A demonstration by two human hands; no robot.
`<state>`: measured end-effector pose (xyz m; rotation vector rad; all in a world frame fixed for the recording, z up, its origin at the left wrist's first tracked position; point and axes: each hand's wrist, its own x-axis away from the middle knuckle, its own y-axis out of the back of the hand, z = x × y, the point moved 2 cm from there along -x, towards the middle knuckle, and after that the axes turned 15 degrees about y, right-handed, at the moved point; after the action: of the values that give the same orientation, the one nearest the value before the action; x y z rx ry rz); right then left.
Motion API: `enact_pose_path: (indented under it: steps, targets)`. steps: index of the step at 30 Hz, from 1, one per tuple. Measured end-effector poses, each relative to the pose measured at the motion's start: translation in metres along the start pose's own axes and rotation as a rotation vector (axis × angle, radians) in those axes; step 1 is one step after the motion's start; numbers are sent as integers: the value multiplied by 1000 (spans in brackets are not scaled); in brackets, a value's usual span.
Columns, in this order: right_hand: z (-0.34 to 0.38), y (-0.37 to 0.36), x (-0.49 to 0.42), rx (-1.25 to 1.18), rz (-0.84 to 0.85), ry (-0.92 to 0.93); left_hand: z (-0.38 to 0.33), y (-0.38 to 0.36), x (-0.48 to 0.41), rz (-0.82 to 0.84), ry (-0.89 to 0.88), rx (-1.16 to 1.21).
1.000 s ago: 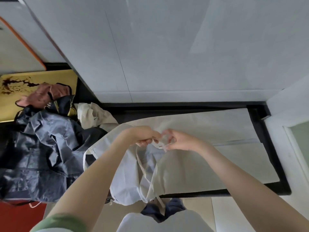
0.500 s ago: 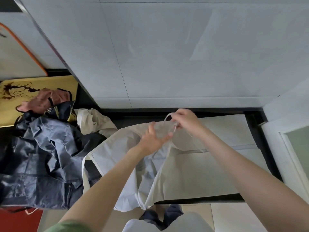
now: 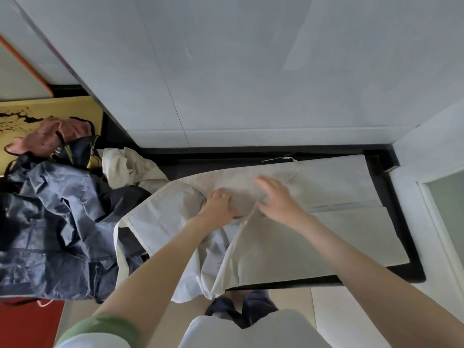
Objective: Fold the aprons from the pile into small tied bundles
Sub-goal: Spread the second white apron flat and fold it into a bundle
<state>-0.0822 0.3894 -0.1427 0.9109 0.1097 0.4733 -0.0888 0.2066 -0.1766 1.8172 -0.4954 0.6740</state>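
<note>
the left grip (image 3: 218,204) lay at mid frame, fingers bent on the cream apron (image 3: 326,237) by its neck loop (image 3: 247,217); i could not tell whether it pinched the strap. the right grip (image 3: 278,199) was spread flat just beside it. this looked like smoothing before the first fold, which called for flattening the bunched lower-centre cloth. the apron's long axis ran left to right along the worktop (image 3: 226,159), with the loop end seemingly leftward.

The left hand (image 3: 218,204) lies palm down, fingers a little bent. The right hand (image 3: 278,199) is flat, fingers spread.
</note>
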Motion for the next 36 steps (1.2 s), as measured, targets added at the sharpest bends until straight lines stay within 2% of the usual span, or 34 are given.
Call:
enact_pose_path:
  steps: [2, 4, 5, 8, 10, 14, 16, 20, 23, 26, 32, 36]
  targets:
    - [20, -27, 13, 86, 255, 175, 11, 4, 8, -47, 30, 114]
    - [36, -47, 21, 127, 372, 316, 21, 10, 23, -88, 112, 251]
    - [45, -56, 24, 159, 404, 389, 28, 12, 33, -47, 164, 324]
    - [65, -70, 28, 287, 474, 612, 50, 12, 68, 355, 291, 655]
    - [79, -78, 33, 321, 514, 756, 73, 6, 95, 556, 343, 709]
    - [92, -88, 43, 268, 526, 878, 122, -27, 128, 745, 529, 756]
    - [93, -91, 45, 259, 552, 881, 146, -50, 136, 773, 626, 760]
    - [89, -91, 47, 177, 614, 769, 175, -87, 142, 668, 796, 1043]
    - [86, -89, 50, 177, 631, 675, 176, -100, 147, 633, 780, 1306]
    - [88, -86, 49, 190, 672, 608, 170, -103, 150, 504, 769, 1519]
    - [91, -85, 43, 284, 704, 502, 163, -65, 150, 166, 693, 1653]
    - [104, -88, 41, 345, 692, 454, 164, -30, 155, -85, 625, 1561]
